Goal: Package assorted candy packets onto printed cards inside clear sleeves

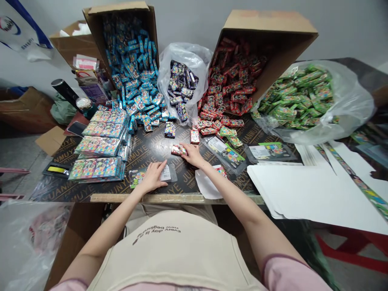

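My left hand (154,176) lies with fingers apart over a clear plastic pouch (172,173) that has a printed green and black card (137,178) in it. The fingers of my right hand (193,156) close on the right end of a small red box (178,149), low over the dark table. Just beyond are a dark purple box (170,130) and another red box (194,136), apart from both hands. To the right of my right hand lie two flat printed pouches (227,155) (271,151).
Cartons of blue boxes (133,60) and red boxes (233,81) stand tipped at the back. Bags hold purple boxes (182,83) and green boxes (300,95). Stacked filled packs (97,167) sit left; white sheets (309,194) lie right. A wooden strip (121,197) edges the table.
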Motion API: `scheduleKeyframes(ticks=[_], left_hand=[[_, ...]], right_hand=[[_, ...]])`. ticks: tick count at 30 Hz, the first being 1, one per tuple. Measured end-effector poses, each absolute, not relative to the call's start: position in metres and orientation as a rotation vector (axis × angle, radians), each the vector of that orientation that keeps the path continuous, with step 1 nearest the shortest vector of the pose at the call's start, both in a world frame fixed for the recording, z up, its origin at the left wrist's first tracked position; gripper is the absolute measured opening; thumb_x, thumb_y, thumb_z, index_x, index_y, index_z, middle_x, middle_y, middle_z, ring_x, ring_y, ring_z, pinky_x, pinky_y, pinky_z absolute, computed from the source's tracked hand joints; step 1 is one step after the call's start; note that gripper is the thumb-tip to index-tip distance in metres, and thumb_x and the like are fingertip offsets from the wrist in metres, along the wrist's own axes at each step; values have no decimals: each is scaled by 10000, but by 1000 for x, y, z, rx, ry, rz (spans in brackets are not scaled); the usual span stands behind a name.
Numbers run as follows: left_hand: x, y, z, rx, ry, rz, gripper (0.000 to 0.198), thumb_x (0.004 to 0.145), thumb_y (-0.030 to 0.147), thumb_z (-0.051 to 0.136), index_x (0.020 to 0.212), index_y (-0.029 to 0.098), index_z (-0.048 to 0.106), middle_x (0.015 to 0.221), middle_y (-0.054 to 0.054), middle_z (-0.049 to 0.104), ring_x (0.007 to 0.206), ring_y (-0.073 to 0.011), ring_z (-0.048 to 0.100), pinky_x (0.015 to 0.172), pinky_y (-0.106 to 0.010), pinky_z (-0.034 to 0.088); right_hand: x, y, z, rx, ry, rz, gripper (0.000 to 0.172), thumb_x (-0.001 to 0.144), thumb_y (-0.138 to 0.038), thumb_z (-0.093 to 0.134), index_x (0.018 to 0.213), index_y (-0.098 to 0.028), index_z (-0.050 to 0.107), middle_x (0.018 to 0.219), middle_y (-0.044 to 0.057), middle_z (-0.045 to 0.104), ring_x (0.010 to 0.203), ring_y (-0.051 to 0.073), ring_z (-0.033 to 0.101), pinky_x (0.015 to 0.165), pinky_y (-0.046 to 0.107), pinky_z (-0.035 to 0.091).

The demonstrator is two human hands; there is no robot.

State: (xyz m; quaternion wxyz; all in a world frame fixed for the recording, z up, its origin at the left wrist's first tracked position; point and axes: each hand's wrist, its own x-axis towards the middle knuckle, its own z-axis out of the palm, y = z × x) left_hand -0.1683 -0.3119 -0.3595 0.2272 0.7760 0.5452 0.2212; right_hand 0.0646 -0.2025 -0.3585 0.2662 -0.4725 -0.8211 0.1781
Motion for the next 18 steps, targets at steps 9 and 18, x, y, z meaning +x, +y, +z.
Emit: scheduleKeyframes(ticks=[9, 18], left_hand=[[-144, -296, -335, 977, 1229, 1095, 504, 710, 612, 636, 833, 126, 685, 754, -72, 701, 670, -180, 642, 722, -334, 518], [-159, -307, -331, 1258, 1226, 909, 499, 719, 563, 666, 981, 141, 712, 880, -90, 717, 796, -210, 644, 787, -354, 501]], right_hand=[[33, -280, -324, -900, -2163, 598, 693, 747, -431, 722, 1355, -234, 455, 1264, 134, 559, 1159, 292, 536, 987, 461, 437], [56, -282, -316, -812, -2303, 588, 774, 658, -382, 737, 1358, -240, 439, 1232, 98, 599, 1129, 304, 539, 973, 449, 365]])
